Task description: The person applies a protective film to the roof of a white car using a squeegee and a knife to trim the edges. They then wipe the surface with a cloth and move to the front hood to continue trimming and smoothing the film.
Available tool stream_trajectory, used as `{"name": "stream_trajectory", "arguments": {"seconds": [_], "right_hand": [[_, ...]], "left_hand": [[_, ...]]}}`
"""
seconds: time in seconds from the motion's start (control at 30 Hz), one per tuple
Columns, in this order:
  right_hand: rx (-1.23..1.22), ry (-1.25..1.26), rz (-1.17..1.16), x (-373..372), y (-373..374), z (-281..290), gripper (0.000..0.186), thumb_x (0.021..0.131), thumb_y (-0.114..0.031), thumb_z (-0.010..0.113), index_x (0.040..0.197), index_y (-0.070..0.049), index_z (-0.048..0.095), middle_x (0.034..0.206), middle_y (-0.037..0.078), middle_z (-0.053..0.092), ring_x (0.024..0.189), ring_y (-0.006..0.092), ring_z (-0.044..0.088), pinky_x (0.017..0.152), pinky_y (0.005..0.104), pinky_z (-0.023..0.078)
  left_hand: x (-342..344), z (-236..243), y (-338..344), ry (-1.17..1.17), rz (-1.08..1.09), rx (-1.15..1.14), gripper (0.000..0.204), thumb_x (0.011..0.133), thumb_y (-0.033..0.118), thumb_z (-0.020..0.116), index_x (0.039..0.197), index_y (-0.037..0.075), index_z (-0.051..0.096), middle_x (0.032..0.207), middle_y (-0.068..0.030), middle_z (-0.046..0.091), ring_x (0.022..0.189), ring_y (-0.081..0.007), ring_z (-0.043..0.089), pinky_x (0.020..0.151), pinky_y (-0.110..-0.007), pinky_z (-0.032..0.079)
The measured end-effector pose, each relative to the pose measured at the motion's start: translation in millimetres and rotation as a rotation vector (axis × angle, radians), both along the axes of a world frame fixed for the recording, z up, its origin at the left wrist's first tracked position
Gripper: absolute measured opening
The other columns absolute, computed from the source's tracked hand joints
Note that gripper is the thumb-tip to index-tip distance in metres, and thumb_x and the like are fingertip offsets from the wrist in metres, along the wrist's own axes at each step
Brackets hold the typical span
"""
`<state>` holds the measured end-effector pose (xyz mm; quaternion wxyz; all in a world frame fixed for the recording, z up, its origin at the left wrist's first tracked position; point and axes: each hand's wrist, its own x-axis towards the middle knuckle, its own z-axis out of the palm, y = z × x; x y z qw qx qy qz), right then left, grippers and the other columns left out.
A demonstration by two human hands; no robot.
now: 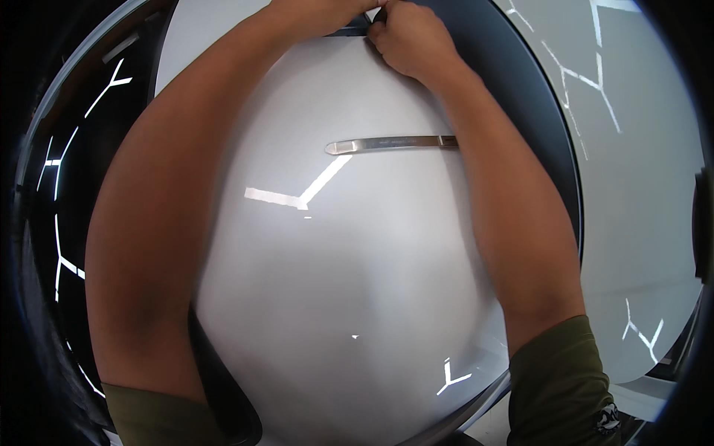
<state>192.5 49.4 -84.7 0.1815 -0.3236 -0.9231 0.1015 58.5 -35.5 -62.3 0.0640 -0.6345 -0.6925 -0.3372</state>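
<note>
Both hands meet at the top of the view, over the far end of a glossy white car panel (pixel 335 275). My left hand (pixel 331 15) is partly cut off by the upper edge, its fingers drawn together toward the other hand. Curled fingers of my right hand (pixel 415 39) press at a narrow dark piece of trim (pixel 353 28) at the panel's tip. What either hand grips is hidden. A flat, slightly bent metal pry tool (pixel 394 143) lies across the panel, its right end covered by my right forearm.
A dark glossy surface (pixel 59 223) with reflected lights curves along the left. To the right runs a broad dark band (pixel 532 97), with a pale glossy panel (pixel 632 193) beyond it. A dark edge strip (pixel 223 394) borders the white panel at lower left.
</note>
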Motion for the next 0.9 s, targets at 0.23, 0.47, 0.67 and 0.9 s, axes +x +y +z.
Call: {"name": "stream_trajectory", "arguments": {"seconds": [0.23, 0.47, 0.67, 0.9], "right_hand": [[-0.113, 0.098, 0.005, 4, 12, -3, 0.028, 0.086, -0.018, 0.053, 0.087, 0.005, 0.068, 0.092, 0.03, 0.066, 0.09, 0.0437, 0.065, 0.084, 0.0474, 0.05], [-0.012, -0.009, 0.016, -1, 7, -4, 0.027, 0.085, -0.019, 0.055, 0.092, 0.003, 0.07, 0.092, 0.031, 0.066, 0.091, 0.0418, 0.066, 0.083, 0.0468, 0.051], [-0.175, -0.094, 0.073, -4, 3, 9, 0.024, 0.086, -0.017, 0.055, 0.094, 0.001, 0.07, 0.088, 0.025, 0.067, 0.086, 0.0365, 0.066, 0.081, 0.0439, 0.051], [-0.218, -0.209, 0.157, -11, 17, 18, 0.031, 0.087, -0.025, 0.055, 0.094, 0.004, 0.067, 0.084, 0.015, 0.067, 0.077, 0.0246, 0.063, 0.076, 0.036, 0.049]], "left_hand": [[7, -8, 12, 0.054, 0.188, -0.027, 0.036, 0.088, 0.034, 0.064, 0.092, -0.001, 0.071, 0.091, -0.0248, 0.068, 0.087, -0.0409, 0.066, 0.081, -0.045, 0.051], [-3, 1, 8, -0.089, 0.12, -0.061, 0.039, 0.087, 0.036, 0.065, 0.09, -0.003, 0.071, 0.085, -0.0241, 0.068, 0.08, -0.0393, 0.067, 0.075, -0.044, 0.052], [-12, -5, 2, -0.056, 0.109, -0.03, 0.039, 0.087, 0.037, 0.066, 0.091, -0.002, 0.072, 0.085, -0.0227, 0.069, 0.079, -0.0379, 0.068, 0.074, -0.042, 0.053], [-17, -8, 7, -0.088, 0.128, -0.027, 0.038, 0.087, 0.038, 0.066, 0.093, 0.001, 0.073, 0.085, -0.0199, 0.07, 0.079, -0.0372, 0.068, 0.075, -0.042, 0.053]]}}
